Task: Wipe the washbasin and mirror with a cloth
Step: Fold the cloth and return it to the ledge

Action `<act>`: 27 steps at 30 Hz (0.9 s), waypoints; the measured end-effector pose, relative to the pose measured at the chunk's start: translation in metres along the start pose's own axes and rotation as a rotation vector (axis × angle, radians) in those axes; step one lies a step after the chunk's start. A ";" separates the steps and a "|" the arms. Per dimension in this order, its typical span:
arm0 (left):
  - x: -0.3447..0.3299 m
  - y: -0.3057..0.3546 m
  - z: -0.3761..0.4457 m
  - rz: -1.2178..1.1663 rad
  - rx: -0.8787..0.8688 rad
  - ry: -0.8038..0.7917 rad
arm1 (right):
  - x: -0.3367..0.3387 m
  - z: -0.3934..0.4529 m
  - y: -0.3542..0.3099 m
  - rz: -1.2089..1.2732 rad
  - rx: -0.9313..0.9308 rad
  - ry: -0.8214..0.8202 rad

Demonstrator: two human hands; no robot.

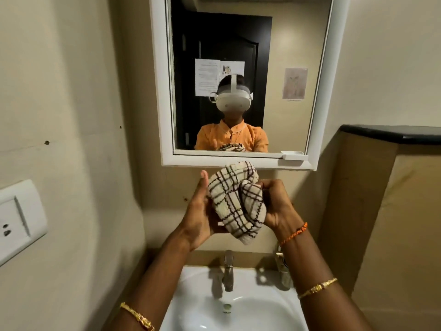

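A cream cloth with dark checks (235, 201) is bunched up between both my hands, held in the air above the white washbasin (281, 306) and just below the white-framed mirror (281, 91). My left hand (199, 211) cups its left side with the thumb pointing up. My right hand (276, 201) grips the cloth's right side with curled fingers. The mirror reflects a person in an orange top holding the same cloth.
A metal tap (228, 271) stands at the back of the basin, with a second metal fitting (282, 268) to its right. A white switch and socket plate (19, 218) is on the left wall. A dark-topped ledge (391, 133) juts out at right.
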State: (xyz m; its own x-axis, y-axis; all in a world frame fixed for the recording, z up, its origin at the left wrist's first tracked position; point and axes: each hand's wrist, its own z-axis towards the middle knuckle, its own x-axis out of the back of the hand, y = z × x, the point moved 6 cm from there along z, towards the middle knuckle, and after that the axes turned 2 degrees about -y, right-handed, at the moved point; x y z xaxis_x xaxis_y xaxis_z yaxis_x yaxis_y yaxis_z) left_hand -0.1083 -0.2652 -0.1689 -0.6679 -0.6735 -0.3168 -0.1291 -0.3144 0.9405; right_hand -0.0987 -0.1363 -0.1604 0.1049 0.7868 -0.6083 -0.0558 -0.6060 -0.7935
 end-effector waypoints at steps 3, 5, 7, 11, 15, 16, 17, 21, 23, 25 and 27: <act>0.004 -0.010 -0.002 0.159 0.008 0.095 | 0.014 -0.003 0.011 -0.035 -0.031 0.040; 0.015 -0.018 -0.001 0.244 0.022 0.217 | 0.033 -0.007 0.021 -0.120 -0.072 0.056; 0.025 -0.028 -0.003 0.315 0.033 0.282 | 0.051 -0.012 0.037 -0.223 -0.164 0.057; 0.027 -0.045 -0.008 0.304 0.046 0.297 | 0.072 -0.026 0.064 -0.502 -0.225 0.030; 0.029 -0.061 -0.010 0.101 0.101 0.336 | 0.085 -0.037 0.065 -0.310 -0.145 0.000; 0.027 -0.069 -0.011 0.051 0.133 0.327 | 0.091 -0.038 0.064 -0.244 -0.124 -0.007; 0.023 -0.078 -0.013 0.012 0.183 0.314 | 0.094 -0.040 0.063 -0.200 -0.109 -0.021; -0.002 -0.122 -0.023 -0.047 0.498 0.282 | 0.110 -0.048 0.069 -0.134 -0.137 0.019; -0.007 -0.132 -0.022 -0.085 0.505 0.261 | 0.118 -0.051 0.068 -0.144 -0.147 0.046; -0.013 -0.130 -0.018 -0.175 0.419 0.220 | 0.123 -0.057 0.063 -0.204 -0.168 -0.013; -0.021 -0.127 -0.018 -0.176 0.365 0.166 | 0.124 -0.066 0.061 -0.436 -0.257 -0.121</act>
State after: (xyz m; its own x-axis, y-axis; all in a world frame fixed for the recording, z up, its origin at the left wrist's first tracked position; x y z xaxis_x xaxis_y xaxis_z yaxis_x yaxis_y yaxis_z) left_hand -0.0653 -0.2232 -0.2839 -0.4892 -0.7390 -0.4632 -0.5011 -0.1965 0.8428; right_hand -0.0235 -0.0838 -0.2830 -0.0529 0.9713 -0.2320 0.2148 -0.2158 -0.9525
